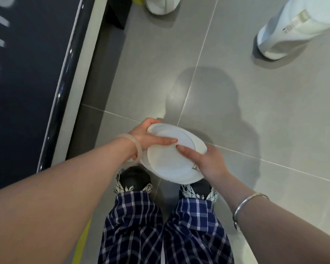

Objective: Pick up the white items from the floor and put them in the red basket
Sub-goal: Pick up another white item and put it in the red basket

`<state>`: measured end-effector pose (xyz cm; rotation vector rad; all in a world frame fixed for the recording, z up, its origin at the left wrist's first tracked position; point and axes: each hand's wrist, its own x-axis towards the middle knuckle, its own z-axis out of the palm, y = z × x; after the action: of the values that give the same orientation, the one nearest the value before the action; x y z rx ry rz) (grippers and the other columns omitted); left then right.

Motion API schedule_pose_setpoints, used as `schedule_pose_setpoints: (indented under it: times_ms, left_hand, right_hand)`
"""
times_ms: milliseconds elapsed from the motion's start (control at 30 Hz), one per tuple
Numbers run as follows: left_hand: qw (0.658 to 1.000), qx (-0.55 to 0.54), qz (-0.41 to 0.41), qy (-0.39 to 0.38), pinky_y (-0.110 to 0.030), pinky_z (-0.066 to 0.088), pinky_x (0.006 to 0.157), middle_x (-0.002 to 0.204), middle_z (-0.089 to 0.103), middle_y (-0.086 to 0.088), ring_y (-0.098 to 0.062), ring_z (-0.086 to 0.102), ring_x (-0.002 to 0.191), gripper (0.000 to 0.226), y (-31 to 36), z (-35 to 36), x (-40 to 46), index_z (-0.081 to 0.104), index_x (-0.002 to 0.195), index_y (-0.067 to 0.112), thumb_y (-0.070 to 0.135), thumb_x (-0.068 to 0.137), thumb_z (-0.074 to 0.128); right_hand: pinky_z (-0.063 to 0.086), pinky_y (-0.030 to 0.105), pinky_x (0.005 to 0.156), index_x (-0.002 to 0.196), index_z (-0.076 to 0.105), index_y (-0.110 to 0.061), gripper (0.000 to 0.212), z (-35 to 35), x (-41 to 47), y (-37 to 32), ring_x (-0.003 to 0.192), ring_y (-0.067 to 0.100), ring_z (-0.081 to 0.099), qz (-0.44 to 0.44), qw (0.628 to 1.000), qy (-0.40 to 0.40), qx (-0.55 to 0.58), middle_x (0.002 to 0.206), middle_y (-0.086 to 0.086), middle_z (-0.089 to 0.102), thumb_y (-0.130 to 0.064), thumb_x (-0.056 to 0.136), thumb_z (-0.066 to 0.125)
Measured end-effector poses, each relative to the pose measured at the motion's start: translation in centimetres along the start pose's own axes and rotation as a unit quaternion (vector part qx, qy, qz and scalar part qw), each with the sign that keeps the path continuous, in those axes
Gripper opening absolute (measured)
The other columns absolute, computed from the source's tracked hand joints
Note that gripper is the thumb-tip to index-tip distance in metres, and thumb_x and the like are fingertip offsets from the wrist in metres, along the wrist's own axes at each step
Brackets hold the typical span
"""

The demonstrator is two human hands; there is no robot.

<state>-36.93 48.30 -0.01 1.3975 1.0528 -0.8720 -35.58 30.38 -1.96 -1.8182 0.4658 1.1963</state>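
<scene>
A person standing on a grey tiled floor holds a stack of white plates in both hands, above their own feet. The left hand grips the stack's rim at about ten o'clock, fingers curled under the edge and thumb laid flat across the top plate; a pale bangle circles that wrist. The right hand clasps the rim at about four o'clock, thumb pressed on the upper face and fingers hidden beneath; a silver bracelet sits on that forearm. The plates tilt slightly, the top one showing a raised inner ring. Below them are dark shoes and blue-and-white checked trousers. At one o'clock from the plates, well apart, a white jug-like container with a printed label lies on the floor; at twelve o'clock, near the top edge, a second white object is partly cut off. A dark panel with white lettering runs along the left at nine o'clock.
</scene>
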Motion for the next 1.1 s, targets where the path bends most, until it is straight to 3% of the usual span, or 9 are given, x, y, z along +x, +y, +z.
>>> schedule_pose_setpoints:
  times_ms: [167,300,467,600,700,767,867,933,1100]
  left_hand:
    - [0.999,-0.016,0.005,-0.028,-0.025,0.049,0.05,0.106,0.056,0.0,-0.016,0.057,0.084,0.065,3.3,2.7,-7.6,0.048,0.119,0.032,0.023,0.064,0.082]
    - [0.997,0.052,0.048,-0.042,-0.025,0.046,0.062,0.109,0.055,0.003,-0.018,0.056,0.091,0.066,7.3,4.3,-13.3,0.048,0.12,0.032,0.029,0.064,0.082]
    - [0.977,0.165,0.112,-0.08,-0.025,0.046,0.07,0.114,0.054,0.001,-0.019,0.053,0.099,0.062,12.6,6.7,-20.2,0.049,0.118,0.033,0.03,0.066,0.082]
    - [0.957,0.228,0.135,-0.119,-0.032,0.053,0.073,0.108,0.054,0.003,-0.02,0.055,0.095,0.059,15.5,9.5,-25.7,0.05,0.114,0.036,0.032,0.065,0.082]
    - [0.942,0.268,0.139,-0.145,-0.044,0.055,0.084,0.109,0.055,0.002,-0.026,0.058,0.1,0.063,16.5,12.9,-30.8,0.051,0.113,0.039,0.034,0.06,0.085]
    - [0.931,0.288,0.148,-0.17,-0.039,0.055,0.074,0.105,0.055,0.006,-0.022,0.058,0.093,0.061,16.6,15.3,-34.1,0.05,0.114,0.038,0.032,0.062,0.084]
    - [0.907,0.33,0.17,-0.198,-0.032,0.052,0.064,0.101,0.055,0.006,-0.019,0.058,0.088,0.056,15.6,19.4,-38.9,0.05,0.111,0.038,0.03,0.066,0.082]
    - [0.893,0.355,0.184,-0.208,-0.038,0.055,0.071,0.098,0.054,0.006,-0.022,0.058,0.09,0.053,14.4,22.0,-41.8,0.049,0.108,0.038,0.03,0.067,0.081]
    - [0.848,0.429,0.197,-0.241,-0.056,0.049,0.09,0.112,0.05,0.0,-0.033,0.052,0.11,0.056,8.2,29.4,-49.2,0.047,0.11,0.038,0.03,0.067,0.082]
  right_hand:
    - [0.052,0.017,0.06,0.104,0.067,-0.023,0.05,-5.1,-8.0,-2.8,0.08,0.006,0.066,0.001,1.0,0.002,0.023,0.091,-0.008,0.071,-0.049,0.064,0.08]
    - [0.051,0.024,0.065,0.106,0.067,-0.027,0.078,-8.0,-14.2,-4.6,0.084,0.009,0.067,0.004,0.998,0.042,0.045,0.093,-0.011,0.072,-0.07,0.042,0.076]
    - [0.048,0.022,0.063,0.101,0.064,-0.026,0.049,-11.0,-22.4,-6.4,0.085,0.011,0.064,0.008,0.985,0.107,0.136,0.097,-0.006,0.069,-0.051,0.062,0.08]
    - [0.053,0.033,0.079,0.116,0.061,-0.022,0.093,-12.6,-28.7,-6.5,0.1,0.02,0.062,0.012,0.964,0.173,0.2,0.111,-0.001,0.066,-0.069,0.038,0.075]
    - [0.051,0.028,0.073,0.114,0.055,-0.023,0.075,-14.5,-34.7,-5.3,0.095,0.016,0.058,0.007,0.941,0.214,0.264,0.11,-0.004,0.06,-0.06,0.054,0.08]
    - [0.045,0.018,0.059,0.109,0.057,-0.025,0.056,-15.6,-38.3,-4.1,0.083,0.008,0.057,0.001,0.926,0.224,0.304,0.105,-0.006,0.062,-0.048,0.064,0.081]
    - [0.047,0.019,0.065,0.085,0.059,-0.035,0.029,-17.2,-44.0,-1.6,0.078,0.006,0.058,0.004,0.914,0.248,0.32,0.089,-0.01,0.065,-0.047,0.067,0.079]
    - [0.048,0.024,0.072,0.089,0.059,-0.034,0.032,-17.6,-47.3,0.6,0.087,0.013,0.059,0.013,0.898,0.272,0.344,0.091,-0.008,0.064,-0.048,0.067,0.078]
    - [0.045,0.017,0.059,0.109,0.066,-0.023,0.048,-17.0,-56.0,8.6,0.088,0.013,0.062,0.006,0.849,0.332,0.41,0.098,-0.004,0.067,-0.046,0.069,0.078]
